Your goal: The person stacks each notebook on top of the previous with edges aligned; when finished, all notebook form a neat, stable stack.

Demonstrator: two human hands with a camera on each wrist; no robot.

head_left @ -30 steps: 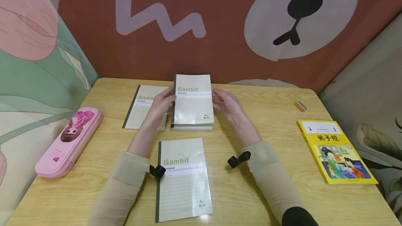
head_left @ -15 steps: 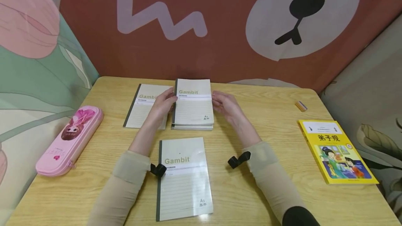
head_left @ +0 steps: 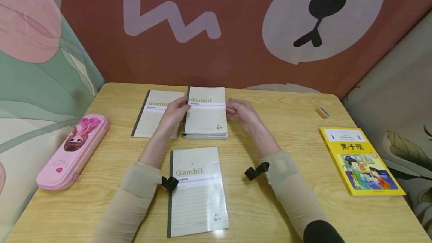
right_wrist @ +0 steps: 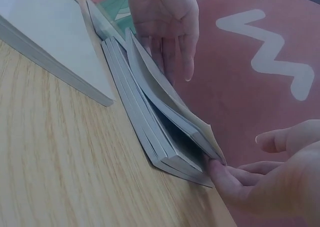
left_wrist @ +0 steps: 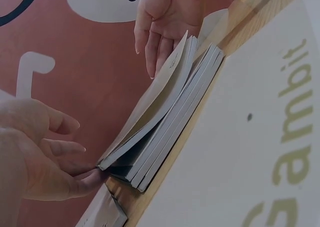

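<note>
In the head view, a small stack of white Gambit notebooks [head_left: 206, 119] with dark spines lies near the table's back edge. Its top notebook [right_wrist: 165, 94] sits tilted, with a gap over the ones beneath, as both wrist views show. My left hand [head_left: 173, 113] touches the spine side with its fingertips. On the opposite side, my right hand [head_left: 245, 114] has its fingertips at the page edge, reaching under the top notebook. In the right wrist view, the right thumb stands away from the cover. Another Gambit notebook [head_left: 143, 123] lies left of the stack, partly behind my left hand.
A further Gambit notebook [head_left: 199, 198] lies between my forearms, closer to me. A pink pencil case [head_left: 74, 153] is at the left. To the right are a yellow book [head_left: 361, 162] and a small eraser [head_left: 322, 113]. A red wall [head_left: 236, 59] rises behind the table.
The top notebook has come down and slightly towards me, lining up more closely with the stack. My hands have stayed at its two sides.
</note>
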